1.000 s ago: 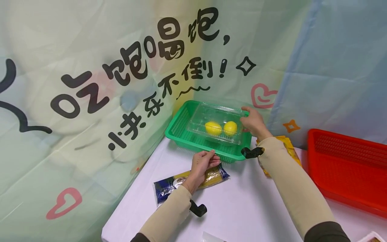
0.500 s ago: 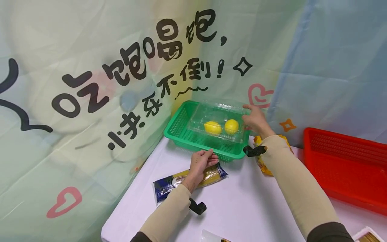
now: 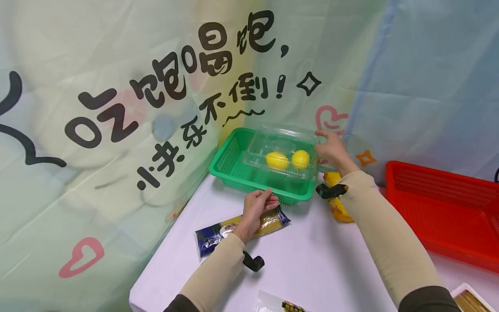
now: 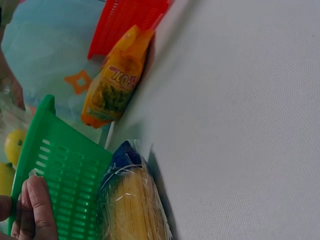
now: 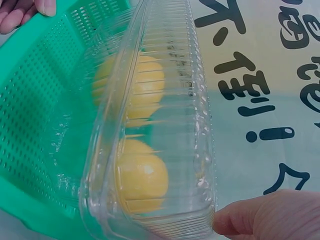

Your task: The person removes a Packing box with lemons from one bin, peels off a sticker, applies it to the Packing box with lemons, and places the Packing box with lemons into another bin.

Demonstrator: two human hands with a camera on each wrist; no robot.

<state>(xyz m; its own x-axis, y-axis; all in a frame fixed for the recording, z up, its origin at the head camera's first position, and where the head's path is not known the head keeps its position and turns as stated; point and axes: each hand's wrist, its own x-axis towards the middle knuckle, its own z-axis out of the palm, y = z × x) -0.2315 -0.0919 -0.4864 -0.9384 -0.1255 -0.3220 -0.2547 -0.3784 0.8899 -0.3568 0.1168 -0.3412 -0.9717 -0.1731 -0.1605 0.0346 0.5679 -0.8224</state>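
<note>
A clear wrapper [image 3: 269, 302] and a white tray [image 3: 469, 299] lie at the table's [image 3: 308, 255] near edge. Farther on, a pasta pack [image 3: 269, 223] lies partly behind the left arm. The left hand [image 3: 257, 206] pinches the near rim of the green basket [image 3: 234, 178], thumb inside, fingers outside. To the right, a yellow bag [image 3: 339, 210] shows past the right sleeve, and beyond it stands a red basket [image 3: 440, 212]. The right hand [image 3: 333, 149] grips the right end of a clear box [image 3: 253, 152], tilted over the green basket's right part; two lemons [image 3: 277, 160] show through its plastic. A printed cloth [image 3: 156, 39] hangs behind.
</note>
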